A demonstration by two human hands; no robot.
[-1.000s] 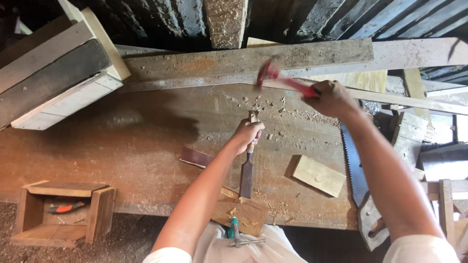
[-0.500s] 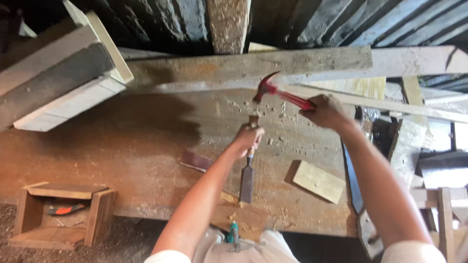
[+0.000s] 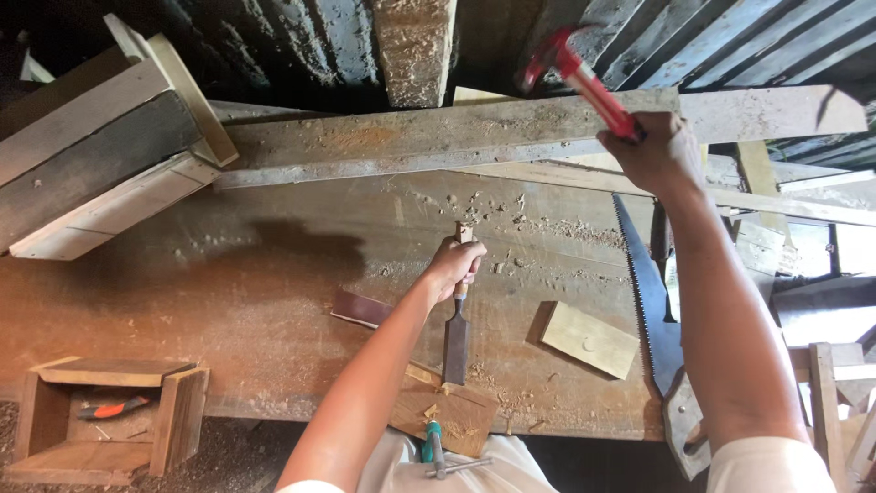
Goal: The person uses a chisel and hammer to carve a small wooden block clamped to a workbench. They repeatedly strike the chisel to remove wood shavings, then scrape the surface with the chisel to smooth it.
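above the bench, right hand [image 3: 655, 151] has raised its gripped hammer [image 3: 577, 78] higher; left hand [image 3: 453, 265] grips chisel [image 3: 456, 333].

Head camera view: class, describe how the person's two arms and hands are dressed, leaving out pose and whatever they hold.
Both arms are bare from the wrist up to short, light-coloured sleeves that show at the bottom edge. The left hand and right hand wear no gloves; no watch, ring or band shows on either. The fingers are uncovered.
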